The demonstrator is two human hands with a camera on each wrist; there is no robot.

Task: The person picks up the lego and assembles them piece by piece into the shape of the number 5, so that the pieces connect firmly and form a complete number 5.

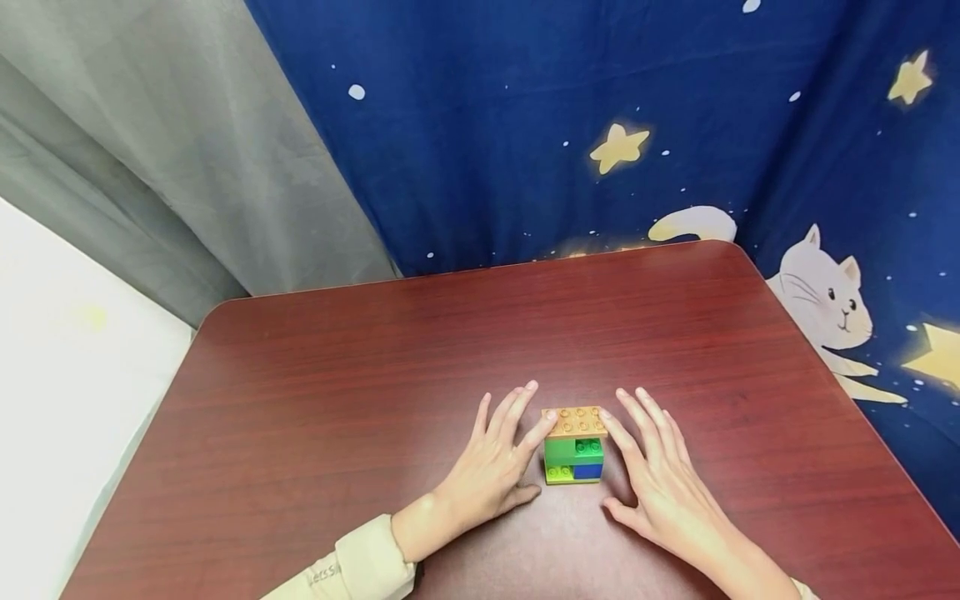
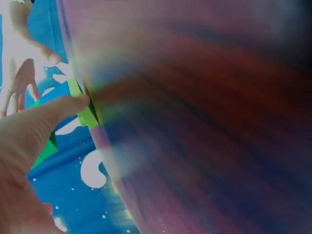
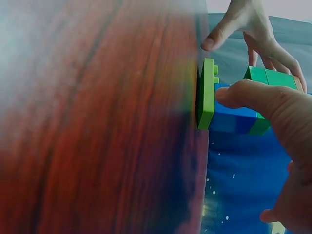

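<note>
A small stack of toy building bricks stands on the table between both hands. At its bottom is a lime plate (image 3: 206, 95) with a blue brick (image 3: 234, 117) on its right part. Green bricks (image 1: 558, 452) sit above, and an orange brick (image 1: 575, 426) with studs lies across the top. My left hand (image 1: 483, 471) has its index fingertip on the orange brick's left end, its other fingers spread. On the opposite side, my right hand (image 1: 663, 492) touches the right end with its index fingertip, fingers extended. Both thumbs point toward the stack's lower sides.
The reddish-brown table (image 1: 337, 400) has rounded far corners. Behind it hang a blue curtain (image 1: 480, 125) with stars and a white cat, and a grey curtain (image 1: 187, 150). A white surface (image 1: 67, 375) is at the left.
</note>
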